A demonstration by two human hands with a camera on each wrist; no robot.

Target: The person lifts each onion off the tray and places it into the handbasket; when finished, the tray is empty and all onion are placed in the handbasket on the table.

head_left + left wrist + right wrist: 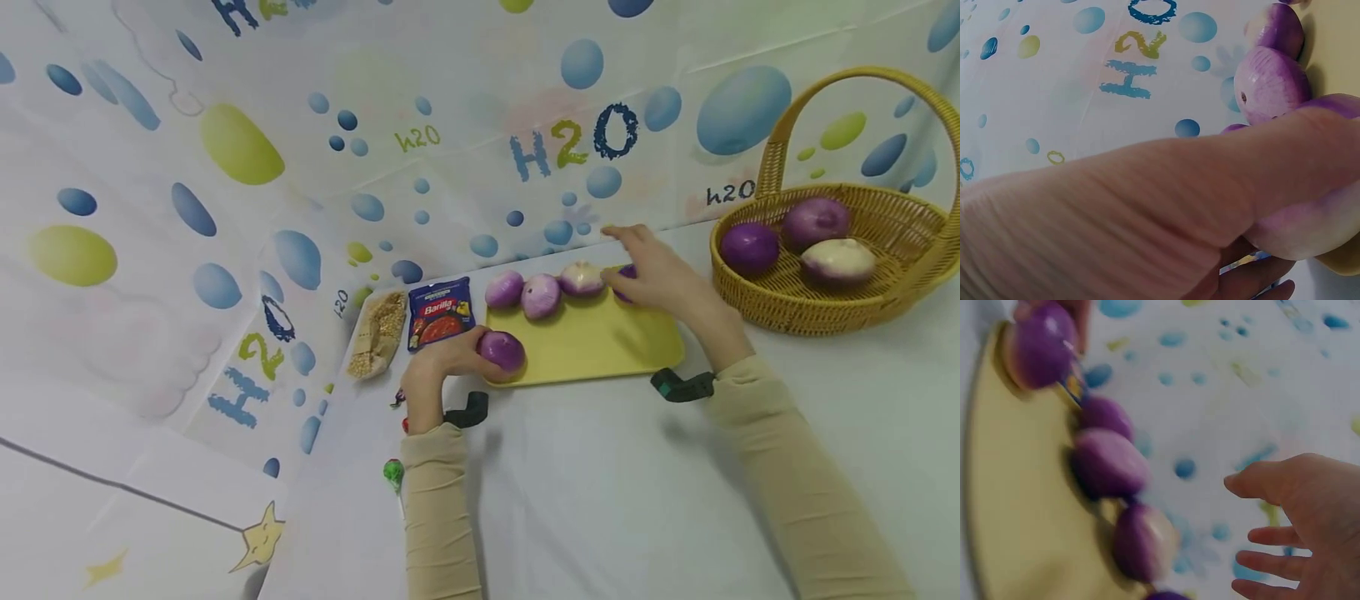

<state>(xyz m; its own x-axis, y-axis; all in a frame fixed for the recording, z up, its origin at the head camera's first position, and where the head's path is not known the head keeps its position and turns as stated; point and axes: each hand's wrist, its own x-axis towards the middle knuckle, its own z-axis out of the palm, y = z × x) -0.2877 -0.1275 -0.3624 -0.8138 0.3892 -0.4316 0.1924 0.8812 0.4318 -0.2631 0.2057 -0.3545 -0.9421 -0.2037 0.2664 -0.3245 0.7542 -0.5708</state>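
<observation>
At the front left corner of the yellow tray (592, 350), my left hand (452, 357) grips a purple onion (502, 353), whose paler underside shows in the left wrist view. Along the tray's back edge sit three more onions, one purple (504, 289), one streaked pinkish (541, 297) and one pale on top (582, 279). A dark purple onion (625, 273) ends that row, partly hidden behind my right hand (656, 271). In the right wrist view the right hand (1316, 519) has its fingers extended, with nothing held, apart from the onions.
A wicker basket (810, 321) with a tall handle stands at the right, holding three onions. Left of the tray lie a blue Barilla pouch (440, 310) and a bag of pale beans or grains (377, 333). A green lollipop (393, 472) lies near the left forearm.
</observation>
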